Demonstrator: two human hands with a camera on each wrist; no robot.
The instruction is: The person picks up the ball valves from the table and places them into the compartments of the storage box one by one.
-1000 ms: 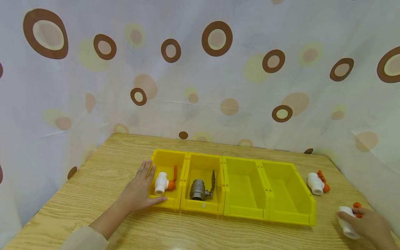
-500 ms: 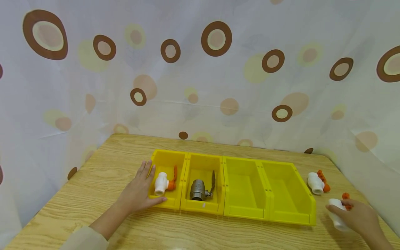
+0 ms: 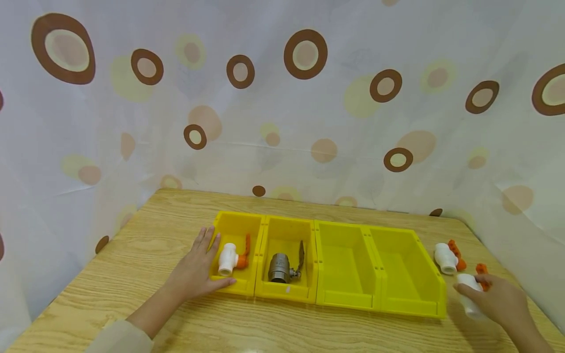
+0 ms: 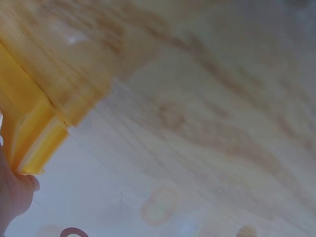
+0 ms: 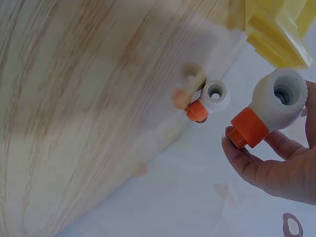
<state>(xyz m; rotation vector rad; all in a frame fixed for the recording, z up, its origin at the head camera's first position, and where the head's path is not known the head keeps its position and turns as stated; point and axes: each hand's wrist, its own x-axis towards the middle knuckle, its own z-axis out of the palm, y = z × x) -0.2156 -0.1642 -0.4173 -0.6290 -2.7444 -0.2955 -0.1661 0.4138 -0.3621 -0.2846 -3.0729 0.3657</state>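
Observation:
My right hand (image 3: 503,296) grips a white plastic ball valve (image 3: 470,295) with an orange handle, right of the bins; in the right wrist view the valve (image 5: 279,101) shows its open threaded end. Just behind it, a second white ball valve (image 3: 446,259) rests on the table. My left hand (image 3: 194,269) lies with spread fingers against the left side and front rim of the leftmost yellow bin (image 3: 238,218). That bin holds a white ball valve (image 3: 227,260) with an orange handle. A metal ball valve (image 3: 279,268) with a lever sits in the second bin (image 3: 289,224).
Two further yellow bins, the third (image 3: 340,240) and the fourth (image 3: 397,245), continue the joined row to the right, with nothing seen inside. The wooden table (image 3: 247,328) runs back to a patterned cloth (image 3: 282,117) that hangs behind and at both sides.
My right hand has carried the white ball valve leftward and slightly away from me, toward the fourth bin and the valve on the table. The left hand has stayed in place.

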